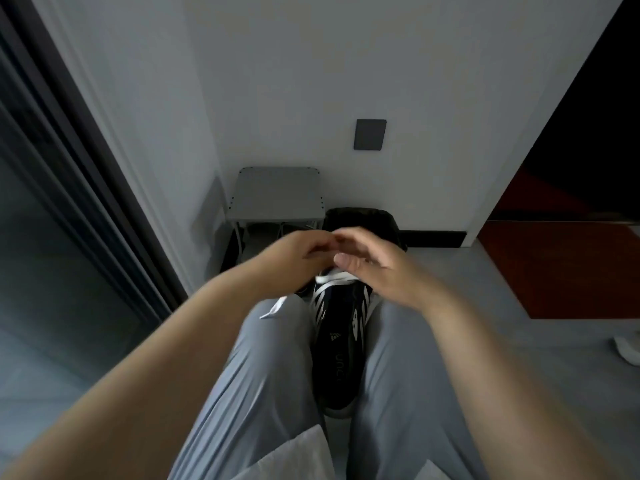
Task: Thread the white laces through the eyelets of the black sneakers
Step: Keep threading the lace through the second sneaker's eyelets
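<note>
Hands met over lace at far end of sneaker, sneaker clamped between thighs.

Left hand (304,251) was curled, fingertips up against the right's; whether it pinched anything could not be told, too blurred. Lace (334,278) lay white across the sneaker's (337,341) far end, just under the hands. The sneaker sat lengthwise in the gap between the thighs (277,358). Right hand (375,268) arched over the lace with its thumb out, and its grip was also hidden. To do this well, probably: pinch the lace close to its tip, squeeze the thighs so the sneaker can't roll, feed straight into the eyelet, lay the lace flat without twists, and even the slack on both sides.
</note>
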Tool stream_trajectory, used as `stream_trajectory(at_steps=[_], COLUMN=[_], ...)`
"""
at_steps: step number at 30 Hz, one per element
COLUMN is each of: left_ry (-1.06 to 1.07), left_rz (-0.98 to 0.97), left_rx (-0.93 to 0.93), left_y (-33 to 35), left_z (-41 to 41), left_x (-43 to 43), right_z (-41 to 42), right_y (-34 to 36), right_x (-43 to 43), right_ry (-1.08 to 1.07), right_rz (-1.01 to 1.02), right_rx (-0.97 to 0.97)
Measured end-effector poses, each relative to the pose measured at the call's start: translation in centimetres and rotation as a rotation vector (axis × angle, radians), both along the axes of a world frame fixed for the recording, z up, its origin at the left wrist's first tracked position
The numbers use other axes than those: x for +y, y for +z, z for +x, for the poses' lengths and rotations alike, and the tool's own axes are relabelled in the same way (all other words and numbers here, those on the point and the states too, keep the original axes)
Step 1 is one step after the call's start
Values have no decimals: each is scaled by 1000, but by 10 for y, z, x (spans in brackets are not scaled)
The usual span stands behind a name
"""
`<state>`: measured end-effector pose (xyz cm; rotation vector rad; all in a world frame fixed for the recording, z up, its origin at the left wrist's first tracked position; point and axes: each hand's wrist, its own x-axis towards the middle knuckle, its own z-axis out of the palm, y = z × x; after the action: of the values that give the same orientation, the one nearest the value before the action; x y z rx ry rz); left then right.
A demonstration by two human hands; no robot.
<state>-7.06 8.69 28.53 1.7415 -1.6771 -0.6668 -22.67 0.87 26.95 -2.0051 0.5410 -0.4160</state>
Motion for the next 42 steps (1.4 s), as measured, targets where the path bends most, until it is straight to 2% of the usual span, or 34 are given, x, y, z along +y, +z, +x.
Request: stream_trajectory(at_steps=[2,5,9,11,13,16,18,23,26,29,31,34,36,39,42], left_ry=[-17,4,33,75,81,31,59,143,182,343,394,344,333,338,309], left_rz=[-7,18,73,69,67,38,-17,-39,-1,-1,55,102,108,115,130], left_rx=[72,164,257,300,278,250,238,277,350,294,276,221,227,338,528], left_y=[-4,-14,-31,-38,-43,-46,-49,-58,-64,-71,-74,-75,-77,-78,-77], left_z=[-14,-11,1,4,1,-14,-23,-32,-36,-33,-34,-39,-40,-38,-36], left_x=[-5,-7,-1,0,-1,-8,-12,-11,-8,-9,-9,-9,-9,-10,-9], right_z=[-2,-23,-54,-59,-55,-32,-18,-21,-25,-29,-31,-30,-29,-25,-19], right_y=[0,-2,0,-4,-9,-24,-31,-37,-45,-46,-46,-49,-52,-49,-48], right_x=[-1,-16,-27,-30,-28,-15,-4,-9,-14,-19,-21,-19,-18,-17,-16], right_ry=[-17,-227,-486,-568,-534,-298,-215,-267,-347,-488,-489,-437,-430,-425,-409], right_rz=[7,-112,-98,-167,-224,-215,-241,-283,-415,-447,-391,-220,-186,-238,-287], right_rx=[22,-27,-162,-128,-34,59,115,-48,-71,-117,-169,-80,-17,74,148])
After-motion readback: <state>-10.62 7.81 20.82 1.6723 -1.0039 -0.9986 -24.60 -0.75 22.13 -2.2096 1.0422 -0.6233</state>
